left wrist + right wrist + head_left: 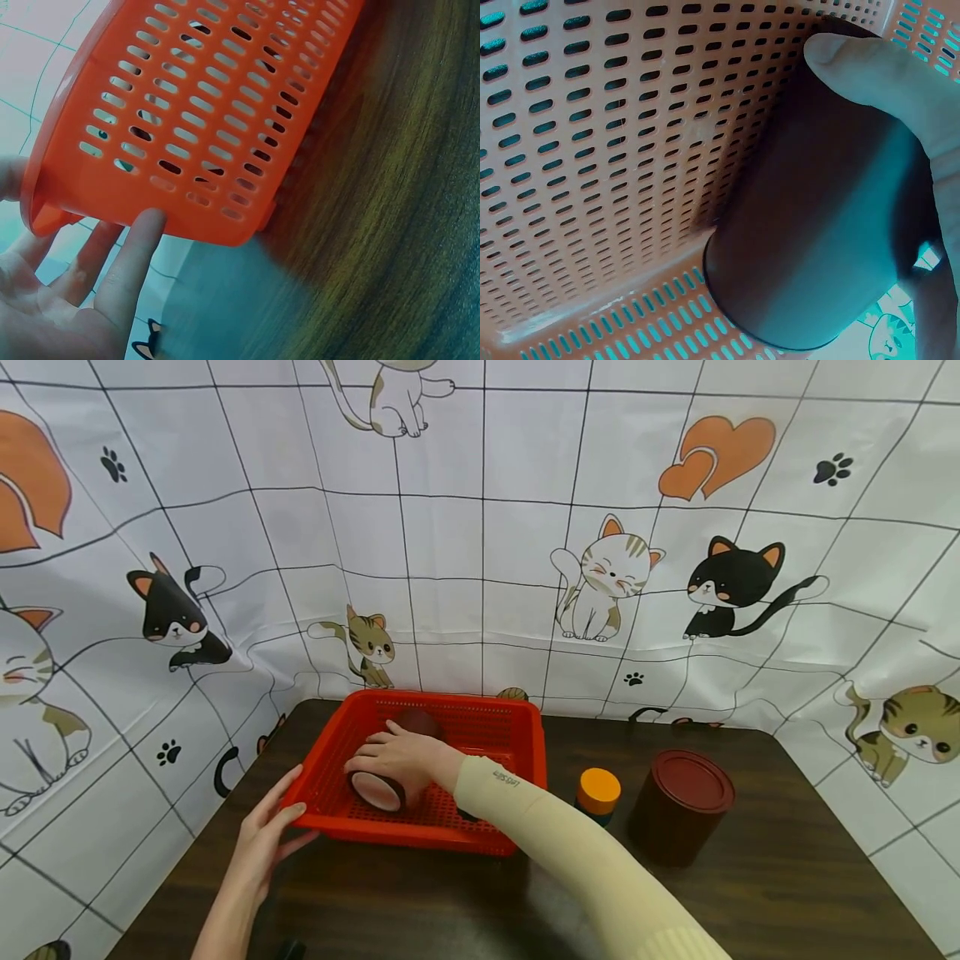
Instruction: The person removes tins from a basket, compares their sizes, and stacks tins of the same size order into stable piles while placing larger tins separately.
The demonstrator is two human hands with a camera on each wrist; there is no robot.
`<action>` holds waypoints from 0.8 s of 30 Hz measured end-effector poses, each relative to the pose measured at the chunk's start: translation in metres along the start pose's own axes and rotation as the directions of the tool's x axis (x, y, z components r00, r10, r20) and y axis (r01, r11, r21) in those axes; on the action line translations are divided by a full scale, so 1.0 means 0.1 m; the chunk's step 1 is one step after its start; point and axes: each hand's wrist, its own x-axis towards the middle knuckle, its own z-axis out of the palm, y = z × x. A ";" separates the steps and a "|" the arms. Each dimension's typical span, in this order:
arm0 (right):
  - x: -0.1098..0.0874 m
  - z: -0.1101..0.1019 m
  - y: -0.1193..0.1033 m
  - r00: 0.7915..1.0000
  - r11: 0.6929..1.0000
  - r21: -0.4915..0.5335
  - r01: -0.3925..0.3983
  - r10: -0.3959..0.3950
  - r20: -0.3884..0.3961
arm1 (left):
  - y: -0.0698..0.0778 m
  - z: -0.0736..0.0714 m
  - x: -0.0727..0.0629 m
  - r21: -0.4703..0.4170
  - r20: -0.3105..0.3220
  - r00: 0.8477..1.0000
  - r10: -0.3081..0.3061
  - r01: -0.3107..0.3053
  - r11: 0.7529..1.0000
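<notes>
A red perforated plastic basket (420, 835) stands on the table, its outer wall (202, 127) filling much of the left wrist view. My left hand (262, 827) grips its front left corner, thumb over the rim and fingers outside below. Inside the basket, my right hand (401, 766) holds a dark brown cylindrical canister (810, 202) lying on its side. Its pale round end (377, 791) faces me in the head view. Behind the hand a dark reddish-brown rounded part (420, 723) shows; I cannot tell whether it belongs to the same canister.
Right of the basket stands a small jar with an orange lid (599, 791). Beside it is a brown canister with a dark red lid (682, 810). A small dark object (467, 815) is partly hidden under my right forearm. A cat-print sheet (480, 543) surrounds the dark wooden table (360, 902).
</notes>
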 end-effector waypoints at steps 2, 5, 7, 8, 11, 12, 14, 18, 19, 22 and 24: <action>-0.01 0.00 0.00 1.000 1.000 0.006 -0.009 0.009 0.002 | 0.00 0.00 0.00 -0.007 0.001 1.000 -0.003 0.003 1.000; -0.02 0.01 -0.01 1.000 1.000 0.014 -0.028 0.028 0.002 | -0.01 0.00 0.00 -0.012 0.002 1.000 0.000 0.000 1.000; -0.03 0.02 0.00 1.000 0.999 0.018 -0.030 0.030 -0.007 | -0.01 0.00 0.00 -0.013 0.002 1.000 0.000 0.000 1.000; -0.04 0.02 0.00 1.000 0.999 0.013 -0.030 0.030 -0.011 | -0.02 0.00 0.01 -0.009 0.002 1.000 -0.001 0.001 1.000; -0.05 0.03 0.00 1.000 1.000 0.005 -0.023 0.023 -0.020 | -0.02 -0.01 0.01 0.002 0.002 1.000 -0.010 0.010 1.000; -0.05 0.04 0.00 0.999 1.000 0.005 -0.024 0.024 -0.022 | -0.02 -0.01 0.01 0.005 0.002 1.000 -0.015 0.015 1.000; -0.04 0.05 0.00 0.999 0.999 0.002 -0.032 0.032 -0.021 | -0.02 -0.01 0.02 0.008 0.002 1.000 -0.021 0.021 1.000; -0.04 0.07 0.01 0.998 0.998 0.026 -0.056 0.056 -0.031 | -0.02 -0.01 0.02 0.007 -0.001 1.000 -0.027 0.027 1.000; -0.05 0.08 0.02 0.997 0.997 0.041 -0.064 0.066 -0.038 | -0.02 -0.01 0.02 0.005 -0.001 1.000 -0.028 0.028 1.000; -0.05 0.08 0.07 0.991 0.986 0.134 -0.095 0.107 -0.080 | -0.02 -0.02 0.02 0.004 -0.001 1.000 -0.028 0.028 1.000; -0.06 0.08 0.12 0.983 0.968 0.220 -0.121 0.147 -0.108 | -0.01 -0.02 0.02 0.001 0.002 1.000 -0.027 0.027 1.000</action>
